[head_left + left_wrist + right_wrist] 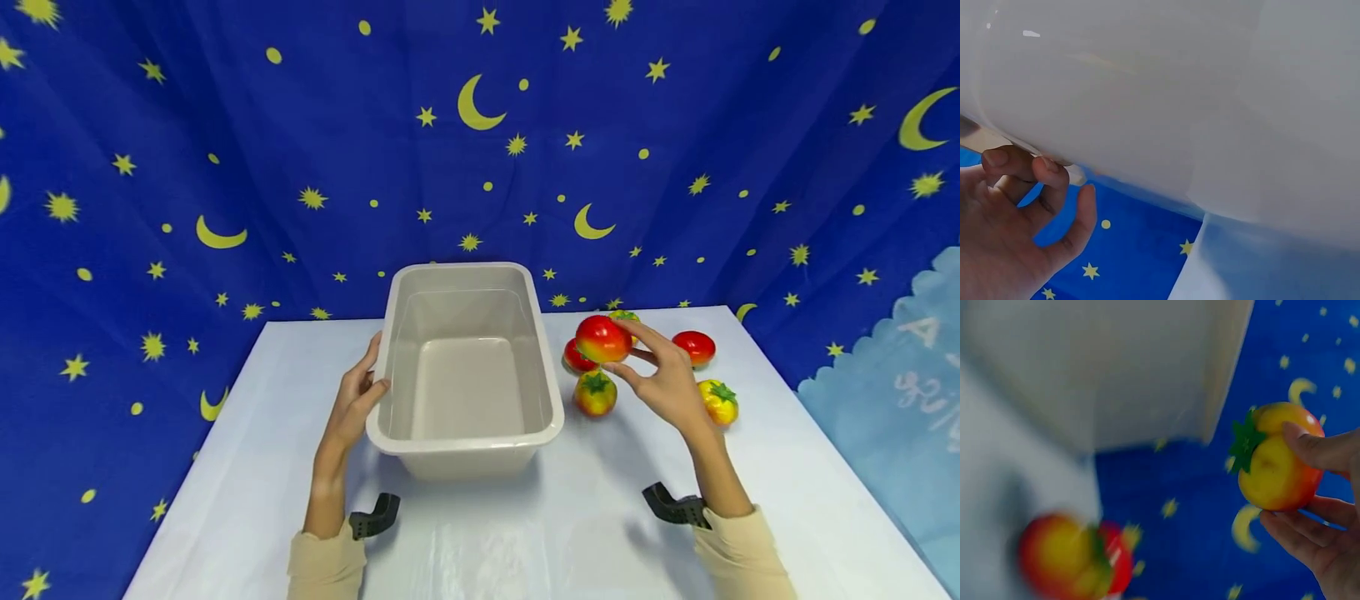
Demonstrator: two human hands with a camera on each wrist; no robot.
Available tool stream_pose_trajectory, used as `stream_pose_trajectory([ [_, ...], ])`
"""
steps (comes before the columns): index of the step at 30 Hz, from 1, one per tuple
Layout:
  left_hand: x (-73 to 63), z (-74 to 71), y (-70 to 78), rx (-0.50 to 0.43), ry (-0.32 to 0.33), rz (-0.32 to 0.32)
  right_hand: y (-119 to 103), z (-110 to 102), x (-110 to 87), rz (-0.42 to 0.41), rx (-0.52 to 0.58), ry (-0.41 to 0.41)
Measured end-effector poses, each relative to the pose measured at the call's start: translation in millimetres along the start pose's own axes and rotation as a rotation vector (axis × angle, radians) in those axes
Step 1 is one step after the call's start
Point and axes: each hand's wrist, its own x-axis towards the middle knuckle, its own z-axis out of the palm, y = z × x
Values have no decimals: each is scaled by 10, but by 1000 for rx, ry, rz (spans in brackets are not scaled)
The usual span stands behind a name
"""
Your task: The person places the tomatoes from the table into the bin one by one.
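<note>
My left hand [352,404] grips the left rim of a beige plastic bin [465,446], thumb over the edge. In the left wrist view the curled fingers [1054,175] meet the rim below the bin's broad pale wall [1116,94]. To the right of the bin, my right hand [670,387] holds a red and yellow toy tomato [602,338] raised over the others, between thumb and fingers. The right wrist view shows its green leafy top [1247,442] pointing towards the bin. Nothing lies inside the bin.
Below the held one sit a red-yellow tomato [596,394] and a red one [576,357]. Another red tomato [693,347] and a yellow one [718,402] lie farther right on the white table [600,525]. A blue starry cloth [390,150] hangs behind.
</note>
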Motion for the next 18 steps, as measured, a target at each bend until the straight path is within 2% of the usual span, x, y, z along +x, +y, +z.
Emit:
stream_pose_trajectory([
  [4, 0, -18, 23, -11, -26, -16, -324, 96, 228, -90, 110, -3],
  [6, 12, -30, 41, -6, -40, -28, -466, 163, 319, -104, 195, -29],
  [11, 8, -66, 67, 11, -51, -61, -671, 383, 408, -40, 357, -138],
  [18, -27, -23, 23, -15, -63, -54, -731, 570, 400, -18, 404, -200],
])
